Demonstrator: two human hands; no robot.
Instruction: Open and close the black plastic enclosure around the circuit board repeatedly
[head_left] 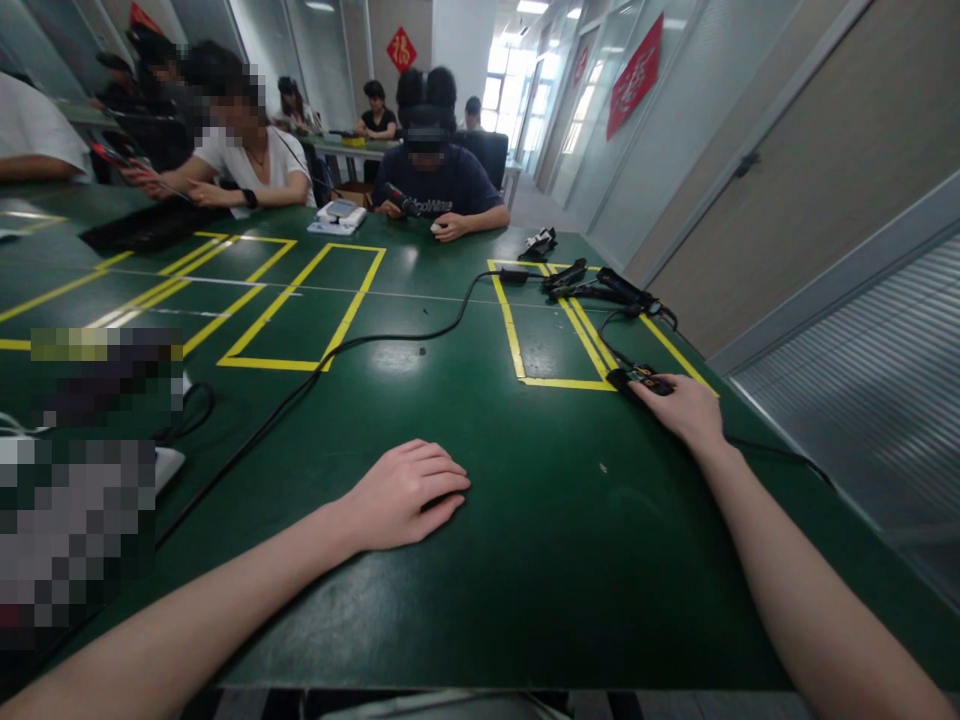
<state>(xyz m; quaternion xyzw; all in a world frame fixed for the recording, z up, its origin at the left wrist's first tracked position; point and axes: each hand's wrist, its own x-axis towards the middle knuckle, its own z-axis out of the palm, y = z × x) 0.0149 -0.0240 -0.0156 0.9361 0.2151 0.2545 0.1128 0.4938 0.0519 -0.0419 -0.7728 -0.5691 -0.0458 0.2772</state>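
Observation:
My left hand lies palm down on the green tabletop, its fingers stretched out and holding nothing. Farther off to the right, my right hand grips a small flat black device with some coloured marks on it. The thumb lies along the near side of the device, while the other fingers are mostly hidden. A thin black cable runs from this device toward a black jointed gadget lying beyond it. Close to that gadget sits a small black-and-white object, whose kind I cannot make out.
A long black cable crosses the table past my left hand. Yellow tape marks rectangles on the surface. A white device stands near a seated person wearing a headset. Blurred items lie at the left.

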